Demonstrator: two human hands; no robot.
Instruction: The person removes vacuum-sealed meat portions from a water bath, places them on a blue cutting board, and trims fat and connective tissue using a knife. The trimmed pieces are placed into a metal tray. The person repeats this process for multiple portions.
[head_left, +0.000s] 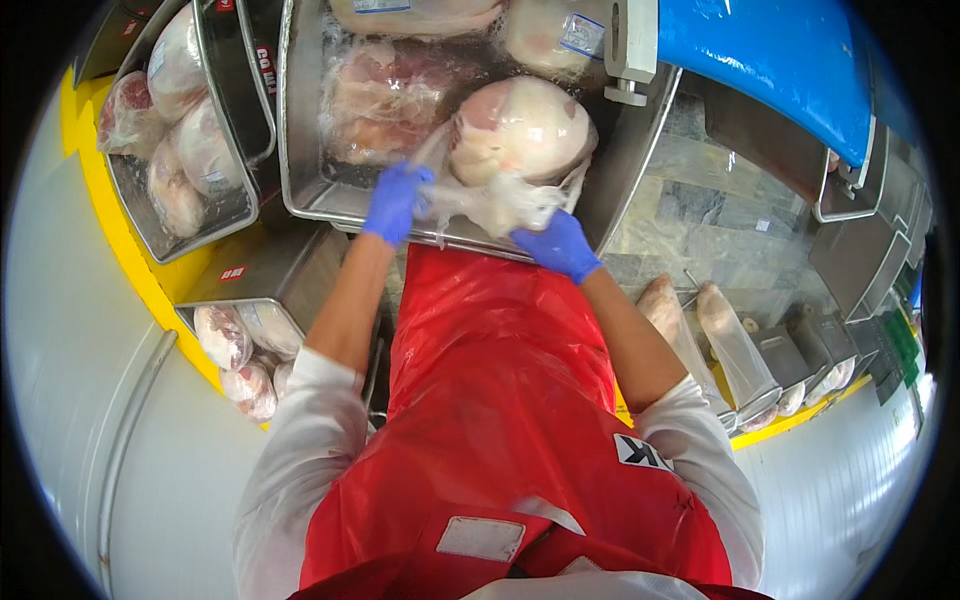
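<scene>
Fingers of left hand (398, 205) and right hand (560, 248) clamp the clear bag (485, 208) from both sides, probably to spread it near pale meat (525, 130).

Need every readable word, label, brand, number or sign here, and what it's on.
Wording not copied; locations only:
Red label on upper-left metal bin: large white characters.
Red label on lower-left metal bin: too small to read.
Black-and-white patch on red apron: bold lettering.
Blue-and-white tag on bagged meat: too small.
Other tags: too small or blurred.
Large pale meat piece: no text visible.
</scene>
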